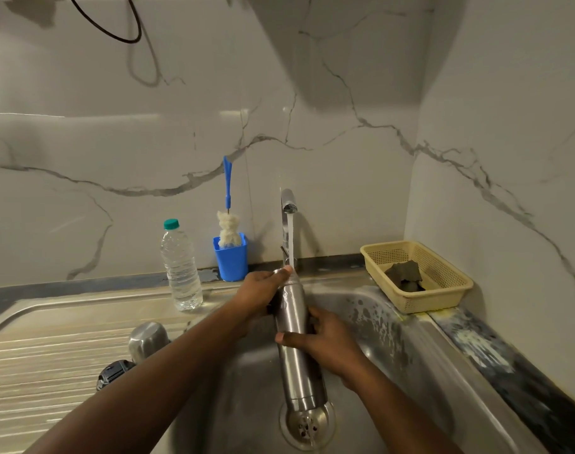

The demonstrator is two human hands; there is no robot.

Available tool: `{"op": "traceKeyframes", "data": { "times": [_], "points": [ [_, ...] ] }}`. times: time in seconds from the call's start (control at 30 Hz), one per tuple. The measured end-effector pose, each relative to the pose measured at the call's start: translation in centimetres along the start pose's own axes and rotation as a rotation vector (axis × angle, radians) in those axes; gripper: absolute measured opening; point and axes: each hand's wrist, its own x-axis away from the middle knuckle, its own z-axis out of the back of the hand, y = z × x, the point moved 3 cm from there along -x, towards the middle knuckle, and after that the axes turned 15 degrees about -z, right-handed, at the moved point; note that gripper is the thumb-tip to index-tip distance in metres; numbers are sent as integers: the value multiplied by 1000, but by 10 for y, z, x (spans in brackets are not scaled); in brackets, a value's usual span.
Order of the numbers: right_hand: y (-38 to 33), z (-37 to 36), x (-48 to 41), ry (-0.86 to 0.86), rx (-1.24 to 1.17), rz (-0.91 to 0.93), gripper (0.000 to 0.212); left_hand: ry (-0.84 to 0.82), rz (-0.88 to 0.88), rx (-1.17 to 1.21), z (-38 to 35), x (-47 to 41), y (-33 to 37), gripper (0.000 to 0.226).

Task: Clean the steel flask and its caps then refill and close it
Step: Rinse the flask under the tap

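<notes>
I hold the tall steel flask (296,362) upright over the sink basin (394,348), its mouth under the water running from the tap (288,204). My left hand (263,291) grips the flask's neck near the top. My right hand (325,345) is wrapped round its middle. On the draining board to the left stand the steel cup cap (147,339) and, nearer me, the black inner cap (114,373). The flask's base hangs just above the drain (307,425).
A clear plastic water bottle (181,267) with a green cap stands behind the draining board. A blue cup (231,257) holds a blue-handled bottle brush (227,221). A beige basket (443,283) with a dark scrubber sits at the sink's right corner.
</notes>
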Motion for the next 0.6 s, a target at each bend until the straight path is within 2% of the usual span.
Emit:
{"op": "traceKeyframes", "data": {
  "times": [0.13,0.23,0.33,0.43,0.6],
  "points": [
    [1,1,-3,26,-28,-15,62,38,-8,108,-5,4,-4,42],
    [2,3,-2,23,-68,-45,56,-36,45,134,-13,11,-3,39],
    [0,4,-1,6,-129,-63,50,-122,98,155,-14,16,3,26],
    [-3,3,-1,-8,-160,-56,52,-120,33,98,-7,11,1,29],
    [-4,-1,-1,-26,-152,-45,55,14,-98,44,2,5,-2,41]
  ]
}}
